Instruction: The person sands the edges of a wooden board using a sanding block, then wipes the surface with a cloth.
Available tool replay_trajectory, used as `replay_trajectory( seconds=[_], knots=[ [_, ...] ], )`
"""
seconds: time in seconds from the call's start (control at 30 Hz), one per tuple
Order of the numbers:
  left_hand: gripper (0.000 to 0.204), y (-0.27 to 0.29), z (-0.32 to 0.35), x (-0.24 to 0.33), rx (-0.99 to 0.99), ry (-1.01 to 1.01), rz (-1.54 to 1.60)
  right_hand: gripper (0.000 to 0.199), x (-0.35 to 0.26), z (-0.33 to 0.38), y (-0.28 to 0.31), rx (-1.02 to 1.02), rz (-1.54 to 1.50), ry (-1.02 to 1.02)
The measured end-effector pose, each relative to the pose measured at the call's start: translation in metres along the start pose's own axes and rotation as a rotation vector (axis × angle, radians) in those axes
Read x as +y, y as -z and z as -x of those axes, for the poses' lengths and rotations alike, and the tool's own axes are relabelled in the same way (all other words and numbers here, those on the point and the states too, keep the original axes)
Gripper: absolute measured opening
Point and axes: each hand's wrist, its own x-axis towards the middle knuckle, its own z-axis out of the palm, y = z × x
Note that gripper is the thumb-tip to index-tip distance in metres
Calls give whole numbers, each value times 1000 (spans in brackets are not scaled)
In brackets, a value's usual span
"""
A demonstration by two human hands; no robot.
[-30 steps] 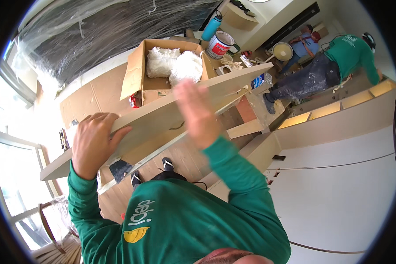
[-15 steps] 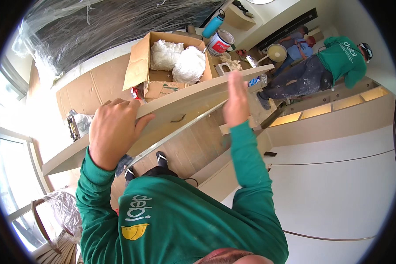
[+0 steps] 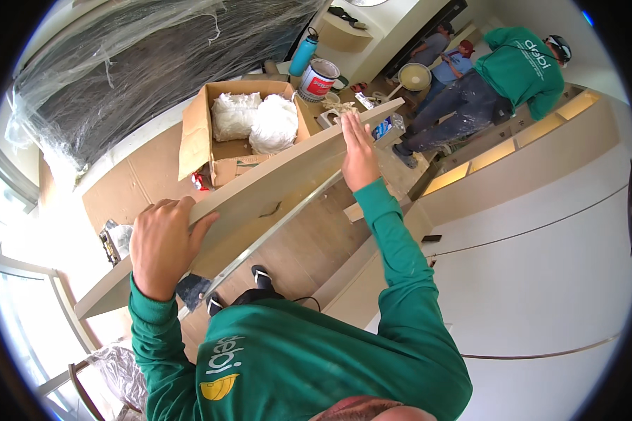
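A long beige panel (image 3: 298, 184) slants across the view in front of me, with a small dark mark on its near face. My left hand (image 3: 163, 245) grips its upper edge, fingers over the far side and thumb on the near face. Farther right, my right hand (image 3: 360, 156) lies against the panel near its far end, fingers stretched out and together, holding nothing. Below my left wrist shows a dark, flat, squarish piece (image 3: 192, 289) that I cannot make out; what holds it is hidden.
Beyond the panel stand an open cardboard box (image 3: 195, 133) with white bundles, a paint can (image 3: 319, 81) and a blue bottle (image 3: 303, 55). A co-worker in a green shirt (image 3: 519, 64) bends at the right, near open cabinets (image 3: 512, 147). Plastic sheeting (image 3: 133, 63) hangs at the far left.
My right hand has come down onto the panel from a blurred, raised position. The view has shifted, and my left hand keeps its grip on the edge.
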Motion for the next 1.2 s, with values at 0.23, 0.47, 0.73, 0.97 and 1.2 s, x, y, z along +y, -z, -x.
replay_trajectory(
  seconds=[0.23,0.47,0.73,0.97,1.2],
  knots=[
    [46,2,8,-4,-31,38,-18,56,-201,26,2,-9,-335,327],
    [51,53,105,-51,177,70,-197,68,32,4,-8,80,25,-26],
    [35,68,172,-127,295,200,209,58,-266,33,-4,41,-279,234],
    [27,7,197,-174,490,206,758,64,-252,35,3,27,-270,214],
    [35,-13,185,-158,473,99,918,72,-260,48,17,-25,-146,195]
  ],
)
